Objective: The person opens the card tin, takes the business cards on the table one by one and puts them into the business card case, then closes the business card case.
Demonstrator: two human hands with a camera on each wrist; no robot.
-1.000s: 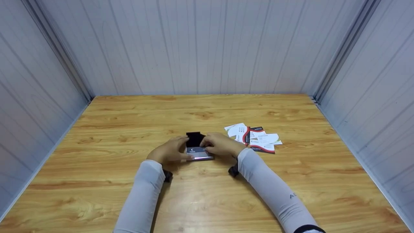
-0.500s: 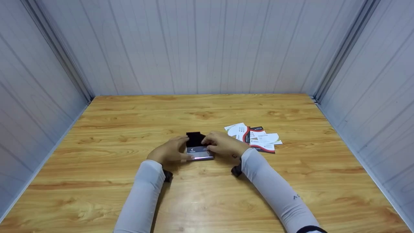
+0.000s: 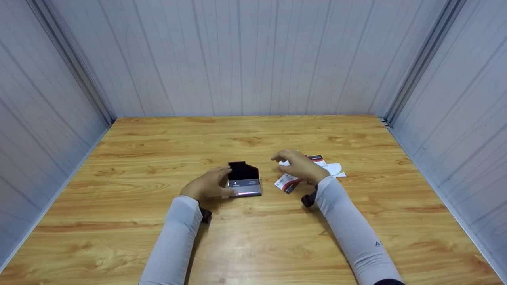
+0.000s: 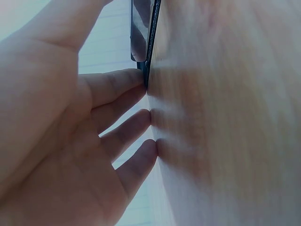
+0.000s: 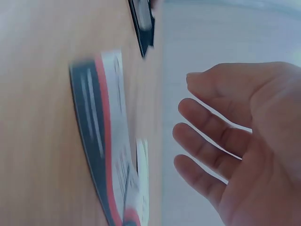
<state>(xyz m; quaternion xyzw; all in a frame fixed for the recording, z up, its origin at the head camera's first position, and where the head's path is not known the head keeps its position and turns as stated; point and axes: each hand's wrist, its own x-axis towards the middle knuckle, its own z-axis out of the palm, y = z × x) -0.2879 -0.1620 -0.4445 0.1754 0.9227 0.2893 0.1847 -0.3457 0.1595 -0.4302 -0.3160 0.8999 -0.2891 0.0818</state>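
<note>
Centre of the head view: black-and-grey case [image 3: 244, 181]; right of it, red, white and black cards [image 3: 289, 183]; yellow-brown, wood-grained table [image 3: 241, 237].

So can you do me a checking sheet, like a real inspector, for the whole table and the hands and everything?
Surface: wood-grain table, with glare near the front.
Job's things: card holder with a black back, and what looks like a card showing inside; loose cards overlapping at odd angles, to its right.
Clutter: nothing seen apart from those loose cards.
Hands: left hand holds the holder's left side, thumb at the front, a finger at the back; right hand is over the loose cards, fingers loosely bent, holding nothing.
Cables: nothing seen.
Surroundings: pale panelled walls at the back and both sides.
</note>
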